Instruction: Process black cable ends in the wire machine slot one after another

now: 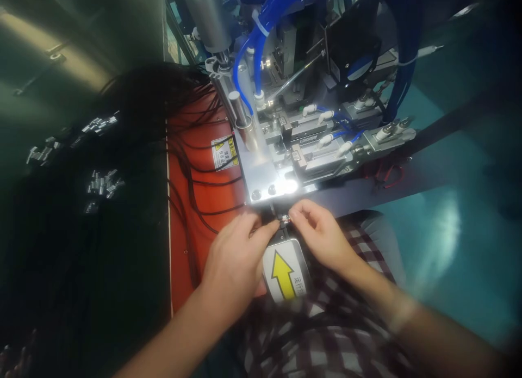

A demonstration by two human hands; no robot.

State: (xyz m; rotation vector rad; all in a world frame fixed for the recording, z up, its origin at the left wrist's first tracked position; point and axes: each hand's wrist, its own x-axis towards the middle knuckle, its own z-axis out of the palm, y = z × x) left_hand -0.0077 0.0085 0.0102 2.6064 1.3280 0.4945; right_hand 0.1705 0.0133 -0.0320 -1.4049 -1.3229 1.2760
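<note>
Orange surface (212, 196) beside left hand (234, 255).

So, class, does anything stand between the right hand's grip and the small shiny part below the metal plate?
Nothing visible: the right hand's grip is immediately beside the small shiny part; whether they touch is unclear.

The left forearm (179, 324) and right forearm (391, 299) are stretched forward, bare. The left hand (234, 253) is seen from its back, fingers curled, thumb extended toward the right hand (320, 231), whose thumb and forefinger are pinched together.
</note>
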